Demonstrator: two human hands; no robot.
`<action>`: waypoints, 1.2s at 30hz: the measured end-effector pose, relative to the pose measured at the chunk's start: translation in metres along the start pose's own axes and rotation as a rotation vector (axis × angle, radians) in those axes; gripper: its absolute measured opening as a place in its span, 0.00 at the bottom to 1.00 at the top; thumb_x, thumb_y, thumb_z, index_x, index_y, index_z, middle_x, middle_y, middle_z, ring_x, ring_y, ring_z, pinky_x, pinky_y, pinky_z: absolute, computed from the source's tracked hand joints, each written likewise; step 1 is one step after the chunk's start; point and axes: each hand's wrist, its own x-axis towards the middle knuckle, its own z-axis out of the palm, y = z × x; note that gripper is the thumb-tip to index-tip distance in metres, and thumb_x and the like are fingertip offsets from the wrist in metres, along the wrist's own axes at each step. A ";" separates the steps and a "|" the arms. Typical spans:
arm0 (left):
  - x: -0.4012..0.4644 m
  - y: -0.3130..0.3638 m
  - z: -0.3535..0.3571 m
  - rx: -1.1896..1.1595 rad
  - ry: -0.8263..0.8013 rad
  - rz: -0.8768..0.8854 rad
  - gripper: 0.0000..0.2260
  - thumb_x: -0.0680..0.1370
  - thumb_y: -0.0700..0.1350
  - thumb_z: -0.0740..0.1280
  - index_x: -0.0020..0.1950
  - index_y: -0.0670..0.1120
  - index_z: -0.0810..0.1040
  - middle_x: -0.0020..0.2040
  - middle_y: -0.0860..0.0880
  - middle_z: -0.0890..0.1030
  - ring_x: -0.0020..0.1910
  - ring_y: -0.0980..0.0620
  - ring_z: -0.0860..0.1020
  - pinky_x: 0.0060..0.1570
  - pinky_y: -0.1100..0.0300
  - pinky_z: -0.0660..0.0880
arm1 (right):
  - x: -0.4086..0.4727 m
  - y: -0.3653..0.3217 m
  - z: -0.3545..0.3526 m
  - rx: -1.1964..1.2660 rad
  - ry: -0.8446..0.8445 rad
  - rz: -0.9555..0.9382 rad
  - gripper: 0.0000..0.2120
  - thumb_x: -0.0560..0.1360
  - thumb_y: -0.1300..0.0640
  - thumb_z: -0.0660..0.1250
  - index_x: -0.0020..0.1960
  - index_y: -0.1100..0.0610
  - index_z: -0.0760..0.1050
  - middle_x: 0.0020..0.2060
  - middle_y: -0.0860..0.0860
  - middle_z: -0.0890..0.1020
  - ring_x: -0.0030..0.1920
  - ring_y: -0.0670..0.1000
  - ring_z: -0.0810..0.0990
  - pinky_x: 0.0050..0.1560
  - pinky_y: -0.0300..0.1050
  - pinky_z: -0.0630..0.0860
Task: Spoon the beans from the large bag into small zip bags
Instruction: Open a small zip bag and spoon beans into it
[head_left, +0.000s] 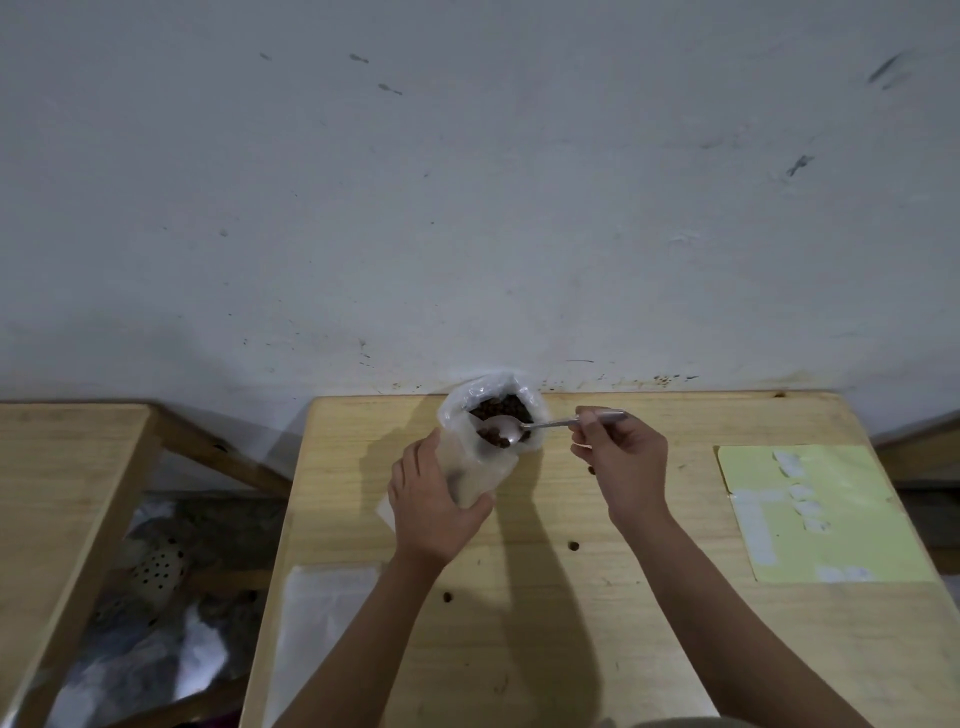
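A wooden table (649, 623) is seen from above, pushed against a scuffed white wall (467, 182). No brand, label or readable writing can be made out anywhere.

At the table's far edge, touching the wall, a large clear plastic bag (483, 457) is stood upright with its mouth open, and dark brown beans (500, 408) are seen inside. Its lower body is gripped by the left hand (434, 506), fingers curled round the plastic. A metal spoon (524, 426) is pinched by its handle between the thumb and fingertips of the right hand (621, 462), with its bowl held inside the bag's mouth, just above the beans.

A few loose beans (573, 545) are scattered on the bare wood between and beside the forearms. A flat clear sheet, possibly small zip bags (327, 623), is laid at the near left edge. A pale yellow sheet (821, 514), dotted with small white pieces, is laid near the right edge, well apart from the hands. Bare wood is left open in the middle.

A second wooden table (57, 493) is set to the left, with a gap between, where crumpled bags (166, 597) are seen on the floor.
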 end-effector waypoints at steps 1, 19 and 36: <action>0.000 0.001 0.000 -0.007 0.009 -0.007 0.43 0.60 0.64 0.65 0.70 0.44 0.65 0.63 0.47 0.70 0.62 0.46 0.68 0.62 0.51 0.64 | -0.002 -0.001 0.000 -0.016 -0.020 -0.039 0.08 0.75 0.64 0.68 0.40 0.55 0.81 0.33 0.52 0.81 0.34 0.45 0.80 0.38 0.39 0.80; 0.000 0.003 -0.003 -0.240 0.078 -0.091 0.47 0.61 0.65 0.70 0.72 0.44 0.59 0.62 0.56 0.62 0.62 0.58 0.60 0.64 0.51 0.67 | 0.015 0.011 -0.003 0.204 0.225 0.061 0.04 0.73 0.67 0.69 0.47 0.60 0.80 0.31 0.50 0.82 0.35 0.50 0.82 0.41 0.43 0.81; -0.011 0.009 -0.005 -0.112 0.131 -0.019 0.46 0.62 0.64 0.70 0.71 0.41 0.62 0.64 0.45 0.69 0.64 0.48 0.65 0.63 0.56 0.60 | 0.028 0.056 0.007 -0.192 0.090 0.065 0.06 0.72 0.63 0.69 0.43 0.52 0.79 0.37 0.55 0.84 0.41 0.57 0.84 0.48 0.57 0.81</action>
